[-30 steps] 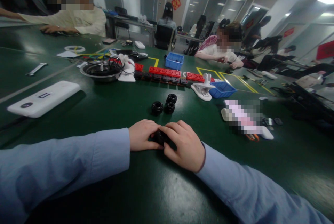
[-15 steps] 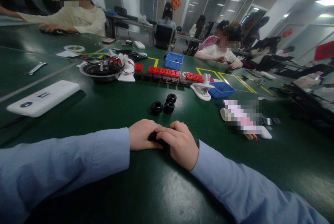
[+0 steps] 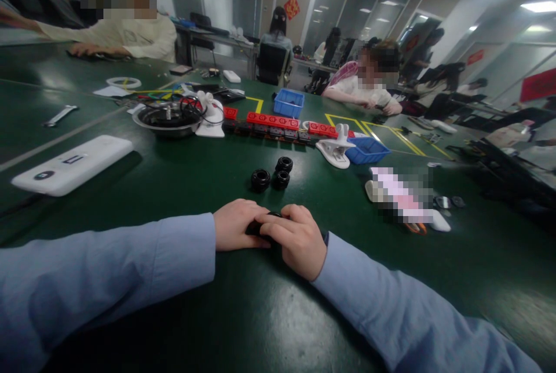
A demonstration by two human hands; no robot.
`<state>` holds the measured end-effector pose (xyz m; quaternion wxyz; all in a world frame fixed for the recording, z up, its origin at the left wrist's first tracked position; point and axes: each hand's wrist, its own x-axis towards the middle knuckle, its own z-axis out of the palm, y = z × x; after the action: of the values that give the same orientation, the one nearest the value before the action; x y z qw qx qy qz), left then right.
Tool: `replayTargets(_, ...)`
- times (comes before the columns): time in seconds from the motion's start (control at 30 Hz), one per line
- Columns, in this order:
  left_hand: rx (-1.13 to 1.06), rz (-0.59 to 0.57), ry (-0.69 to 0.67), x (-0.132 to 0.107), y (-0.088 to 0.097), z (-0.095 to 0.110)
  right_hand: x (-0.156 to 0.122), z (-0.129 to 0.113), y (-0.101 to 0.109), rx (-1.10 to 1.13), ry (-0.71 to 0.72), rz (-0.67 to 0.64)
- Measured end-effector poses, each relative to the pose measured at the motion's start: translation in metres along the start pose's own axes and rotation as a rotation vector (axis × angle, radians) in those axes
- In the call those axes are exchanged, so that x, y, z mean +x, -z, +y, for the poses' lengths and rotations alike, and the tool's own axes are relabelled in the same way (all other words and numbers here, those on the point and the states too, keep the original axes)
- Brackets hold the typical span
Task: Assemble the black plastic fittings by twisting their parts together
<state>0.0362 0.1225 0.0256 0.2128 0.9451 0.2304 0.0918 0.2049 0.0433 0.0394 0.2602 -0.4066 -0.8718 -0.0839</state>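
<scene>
My left hand (image 3: 234,224) and my right hand (image 3: 295,240) rest together on the green table (image 3: 182,182), both closed around a small black round part (image 3: 257,227) that is mostly hidden by the fingers. Just beyond them lie three black ring-shaped parts (image 3: 272,175) in a loose cluster. Both forearms wear light blue sleeves.
A white flat device (image 3: 72,163) lies at the left. A metal bowl with cables (image 3: 168,116), red and black blocks in a row (image 3: 273,124), a white clip (image 3: 335,150) and two blue trays (image 3: 368,150) stand farther back. Other people sit at the table's far side.
My right hand has drawn slightly left and closer over the black part; the left hand has stayed put. The three rings have not moved.
</scene>
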Motion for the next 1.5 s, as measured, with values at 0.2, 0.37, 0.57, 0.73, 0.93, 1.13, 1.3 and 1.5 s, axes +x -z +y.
replayTargets(0.2,0.004,0.02,-0.016,0.0,0.0,0.001,-0.002,-0.001,-0.001,-0.012,0.007,-0.019)
replayTargets(0.37,-0.016,0.038,-0.035,0.0,-0.001,-0.001,-0.001,-0.002,0.007,0.07,0.02,0.114)
replayTargets(0.57,-0.018,0.037,-0.041,-0.001,0.0,-0.002,0.001,-0.001,0.013,0.152,-0.167,0.132)
replayTargets(0.73,-0.043,0.045,-0.039,-0.001,-0.002,-0.004,0.004,-0.001,0.008,0.093,-0.264,0.079)
replayTargets(0.93,-0.044,0.044,-0.037,0.0,-0.003,-0.004,0.005,-0.001,0.008,0.034,-0.313,0.008)
replayTargets(1.13,-0.015,0.019,-0.004,-0.001,-0.002,-0.001,0.005,-0.001,0.006,0.003,-0.263,-0.02)
replayTargets(1.3,-0.011,0.025,-0.006,-0.001,0.0,0.0,0.004,-0.002,0.003,0.016,-0.246,-0.013)
replayTargets(1.5,-0.003,0.013,0.012,0.001,0.0,0.002,0.004,-0.002,0.001,0.086,-0.192,-0.012)
